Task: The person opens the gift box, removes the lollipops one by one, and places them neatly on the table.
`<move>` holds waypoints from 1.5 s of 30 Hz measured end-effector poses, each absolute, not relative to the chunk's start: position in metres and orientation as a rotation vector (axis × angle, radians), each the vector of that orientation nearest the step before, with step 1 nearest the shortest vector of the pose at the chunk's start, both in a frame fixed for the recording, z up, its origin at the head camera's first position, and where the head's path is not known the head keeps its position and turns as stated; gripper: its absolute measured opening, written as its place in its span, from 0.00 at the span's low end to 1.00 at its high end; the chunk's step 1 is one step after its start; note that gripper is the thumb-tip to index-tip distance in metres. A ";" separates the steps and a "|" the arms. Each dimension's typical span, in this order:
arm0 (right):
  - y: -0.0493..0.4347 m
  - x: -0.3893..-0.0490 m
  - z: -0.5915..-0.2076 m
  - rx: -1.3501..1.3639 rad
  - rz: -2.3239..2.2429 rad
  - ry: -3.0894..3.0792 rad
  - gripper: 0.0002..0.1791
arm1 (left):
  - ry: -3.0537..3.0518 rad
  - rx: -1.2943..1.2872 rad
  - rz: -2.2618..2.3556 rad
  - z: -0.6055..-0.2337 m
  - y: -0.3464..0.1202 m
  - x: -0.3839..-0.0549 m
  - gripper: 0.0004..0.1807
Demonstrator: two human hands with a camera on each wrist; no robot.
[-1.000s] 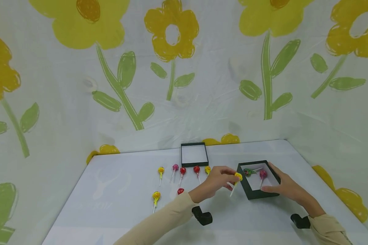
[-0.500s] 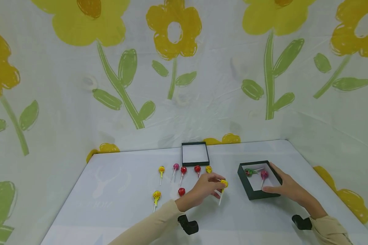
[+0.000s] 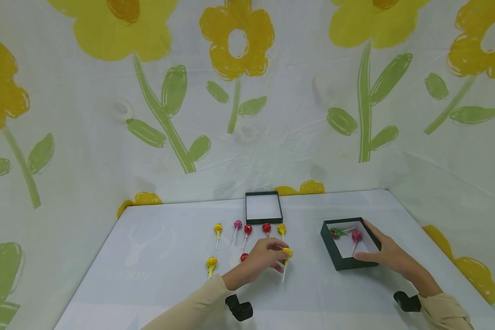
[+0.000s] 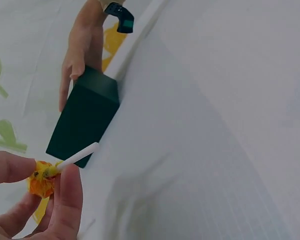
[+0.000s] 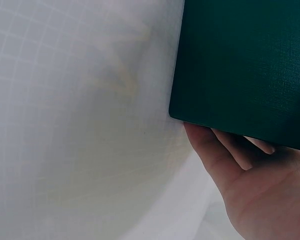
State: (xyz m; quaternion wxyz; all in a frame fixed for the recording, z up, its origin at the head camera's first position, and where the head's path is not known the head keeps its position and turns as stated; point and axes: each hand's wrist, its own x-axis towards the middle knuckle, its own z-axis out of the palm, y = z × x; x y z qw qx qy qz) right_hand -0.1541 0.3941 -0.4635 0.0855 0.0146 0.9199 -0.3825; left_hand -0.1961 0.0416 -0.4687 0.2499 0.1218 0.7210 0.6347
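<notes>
My left hand (image 3: pixel 257 260) pinches a yellow lollipop (image 3: pixel 287 252) by its wrapped head, the white stick pointing down in the head view. In the left wrist view the lollipop (image 4: pixel 42 178) sits between thumb and fingers. At the right, my right hand (image 3: pixel 389 252) grips a dark green open box (image 3: pixel 340 262), its thumb over the near rim and fingers along the right side. Inside the box lie a green lollipop (image 3: pixel 335 233) and a pink lollipop (image 3: pixel 356 236). The right wrist view shows fingers behind the box wall (image 5: pixel 240 65).
A shallow dark-rimmed lid (image 3: pixel 264 221) lies at the table's back. Before it are several lollipops, among them a pink lollipop (image 3: pixel 237 224), a red lollipop (image 3: pixel 266 228) and a yellow lollipop (image 3: pixel 282 228). Another yellow lollipop (image 3: pixel 211 263) lies nearer, left of my left hand.
My left hand has moved left, away from the box, with the yellow lollipop still pinched in it. The right hand keeps its grip on the box, whose contents look the same.
</notes>
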 end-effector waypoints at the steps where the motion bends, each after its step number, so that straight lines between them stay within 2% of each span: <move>1: 0.394 -0.154 -0.464 0.050 -1.140 2.744 0.60 | 1.963 0.325 1.732 -0.469 0.040 -0.196 0.14; 11: 0.397 -0.151 -0.464 0.060 -1.139 2.748 0.60 | 1.936 0.309 1.743 -0.474 0.024 -0.197 0.16; 20: 0.396 -0.151 -0.463 0.068 -1.115 2.752 0.60 | 1.995 0.284 1.702 -0.473 0.013 -0.198 0.13; 45: 0.396 -0.153 -0.468 0.032 -1.185 2.742 0.60 | 2.221 0.349 1.531 -0.483 0.012 -0.198 0.09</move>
